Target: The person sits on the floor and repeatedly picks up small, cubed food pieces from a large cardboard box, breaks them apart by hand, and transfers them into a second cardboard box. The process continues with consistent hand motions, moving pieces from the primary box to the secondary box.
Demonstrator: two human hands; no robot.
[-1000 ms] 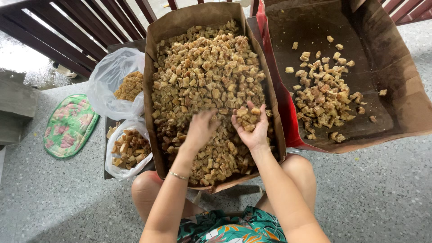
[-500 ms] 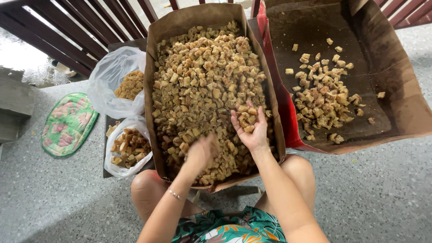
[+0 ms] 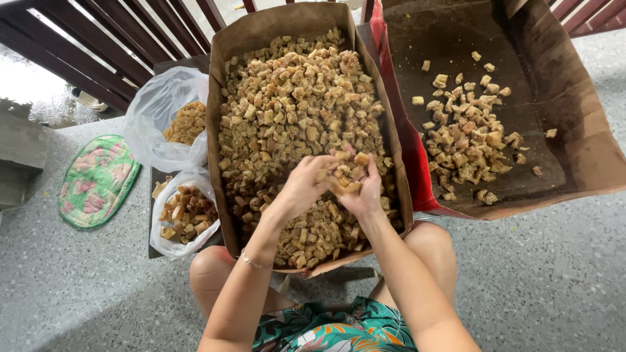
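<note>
Matt brown paper tray [image 3: 222, 98], crinkled clear plastic bag [image 3: 153, 124], rough speckled stone floor [image 3: 554, 274]

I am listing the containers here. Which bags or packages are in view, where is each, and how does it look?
Middle paper bag: brown, opened flat, full of fried pieces, under both hands.
Right paper bag: brown, red edge, fewer pieces.
Upper plastic bag: clear, left, crumbly brown contents.
Lower plastic bag: clear, left, larger brown chunks.
No labels, signs or screens.
</note>
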